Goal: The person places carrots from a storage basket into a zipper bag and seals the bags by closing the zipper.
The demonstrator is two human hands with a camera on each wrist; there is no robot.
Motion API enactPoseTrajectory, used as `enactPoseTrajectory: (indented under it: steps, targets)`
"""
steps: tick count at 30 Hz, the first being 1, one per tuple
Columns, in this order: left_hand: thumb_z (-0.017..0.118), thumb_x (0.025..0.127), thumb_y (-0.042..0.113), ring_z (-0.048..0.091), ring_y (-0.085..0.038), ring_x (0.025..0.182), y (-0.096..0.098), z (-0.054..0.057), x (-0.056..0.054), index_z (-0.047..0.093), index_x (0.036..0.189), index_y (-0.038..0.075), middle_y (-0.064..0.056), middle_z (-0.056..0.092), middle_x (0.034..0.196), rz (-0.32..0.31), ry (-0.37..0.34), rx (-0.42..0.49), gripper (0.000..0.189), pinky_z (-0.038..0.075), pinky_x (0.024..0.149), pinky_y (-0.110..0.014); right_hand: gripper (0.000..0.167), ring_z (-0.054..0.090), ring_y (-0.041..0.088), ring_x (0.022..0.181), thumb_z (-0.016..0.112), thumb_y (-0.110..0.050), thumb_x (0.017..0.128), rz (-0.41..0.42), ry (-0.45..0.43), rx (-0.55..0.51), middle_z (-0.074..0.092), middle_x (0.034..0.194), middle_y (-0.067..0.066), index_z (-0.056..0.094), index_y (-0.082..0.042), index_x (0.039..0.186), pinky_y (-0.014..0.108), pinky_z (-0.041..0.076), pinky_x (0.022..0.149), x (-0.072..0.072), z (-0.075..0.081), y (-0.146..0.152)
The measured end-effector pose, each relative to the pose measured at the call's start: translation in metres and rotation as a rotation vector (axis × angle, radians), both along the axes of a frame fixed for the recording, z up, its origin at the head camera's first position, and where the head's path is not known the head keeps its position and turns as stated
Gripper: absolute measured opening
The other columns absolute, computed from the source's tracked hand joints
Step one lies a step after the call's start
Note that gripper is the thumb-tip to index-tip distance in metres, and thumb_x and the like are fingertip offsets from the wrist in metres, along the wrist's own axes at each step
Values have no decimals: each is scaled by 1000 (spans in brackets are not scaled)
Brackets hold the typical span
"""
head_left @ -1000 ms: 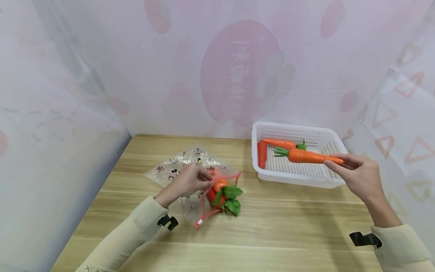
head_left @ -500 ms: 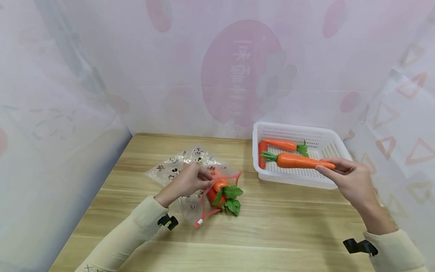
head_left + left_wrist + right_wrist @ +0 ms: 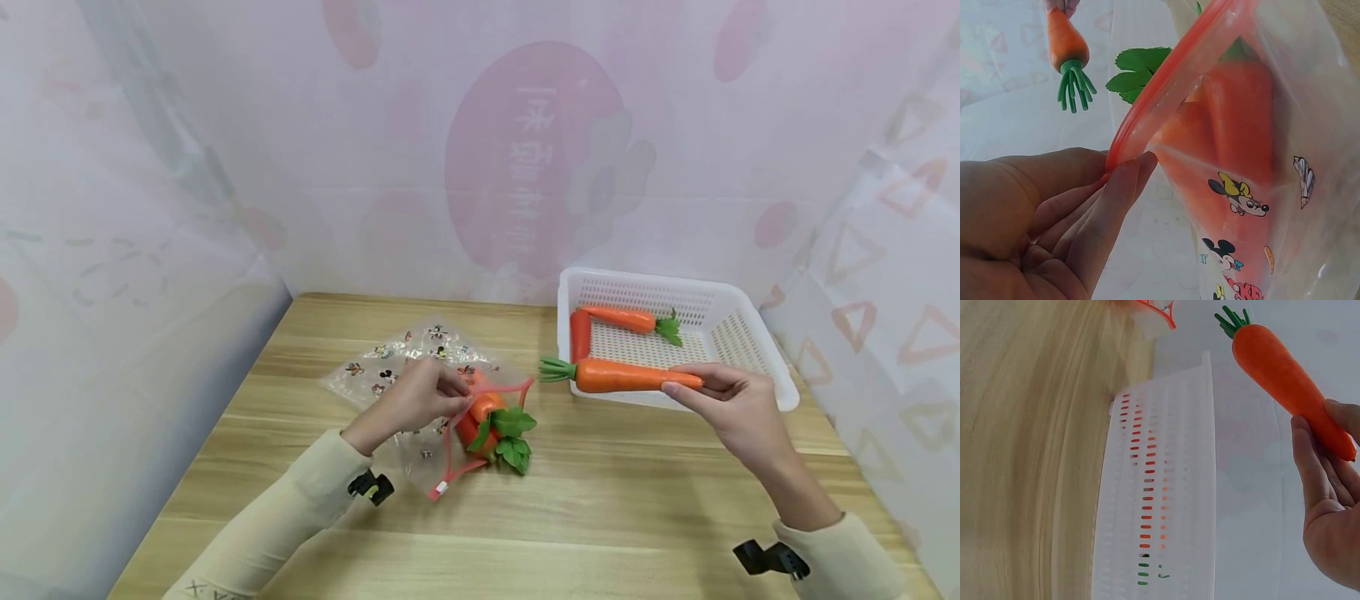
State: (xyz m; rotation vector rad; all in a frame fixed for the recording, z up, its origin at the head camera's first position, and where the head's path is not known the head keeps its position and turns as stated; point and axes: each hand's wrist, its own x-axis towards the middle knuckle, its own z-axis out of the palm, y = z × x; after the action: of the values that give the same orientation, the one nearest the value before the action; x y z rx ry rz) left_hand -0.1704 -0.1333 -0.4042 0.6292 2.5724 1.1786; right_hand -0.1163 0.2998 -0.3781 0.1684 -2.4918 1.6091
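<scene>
Grip first: the right hand (image 3: 738,412) has a carrot (image 3: 622,376) pinched by its skinny end, thumb on one side and fingers on the other, with only the carrot's thickness between them. Forearm comes in from about 5 o'clock, and the carrot hangs near level above the desk (image 3: 585,508), tuft at 9 o'clock. The left hand (image 3: 416,398), forearm in from 8 o'clock, squeezes the coral edge of a clear cartoon-print bag (image 3: 420,471) between thumb and fingertips.

Stuff you can't see well: the left wrist view chops off the back of the left hand, and the held carrot's thin end is out of sight there. The right wrist view cuts the right hand at 3 o'clock. I count at least two bagged carrots (image 3: 486,408), but the plastic and left hand cover a lot. Leaves (image 3: 513,437) poke out of the mouth toward 4 o'clock.

Held carrot is smooth, bright orange, fat at the shoulder, with stubby green stalks. Past it, at 1 o'clock, there's a white slotted basket (image 3: 786,383) with a leafy carrot (image 3: 622,318) along the back and a redder piece (image 3: 581,336) on its 9 o'clock side. Behind everything, a pale pink backdrop (image 3: 390,250) with washed-out print.
</scene>
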Motion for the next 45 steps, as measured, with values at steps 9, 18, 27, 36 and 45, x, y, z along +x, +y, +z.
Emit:
enactPoseTrajectory:
  steps: [9,18,27,36,45]
  targets:
    - [79,94,7,76,-10,79,0,0,0,82,100,3,-8,82,95,-4,0,3,8,63,68,-24,29,78,4,85,82,-4,91,107,-31,-56,82,93,-9,76,5,117,20,63,71,5,-8,-19]
    - [78,95,7,76,-10,78,1,2,0,82,102,1,-8,82,95,-3,0,2,10,63,68,-25,28,78,7,85,82,-7,91,177,-77,-75,81,96,-7,76,2,117,25,64,72,12,-9,-45]
    - [78,94,6,76,-9,78,0,3,-1,83,101,1,-8,82,94,-9,8,8,9,62,67,-24,27,80,11,86,85,-10,89,244,-106,-103,82,98,-1,78,-1,113,30,66,72,15,-15,-70]
    - [79,94,7,77,-11,81,0,3,-1,83,100,3,-7,82,95,-11,20,-9,8,63,70,-25,25,80,12,86,86,-12,88,263,-113,-118,81,100,8,79,-2,110,30,66,72,16,-27,-87]
    - [79,94,7,77,-12,83,0,5,-1,83,101,3,-7,82,96,-12,4,-14,9,63,71,-25,23,80,11,85,88,-13,86,257,-83,-104,80,98,16,80,-4,106,29,66,72,19,-40,-110]
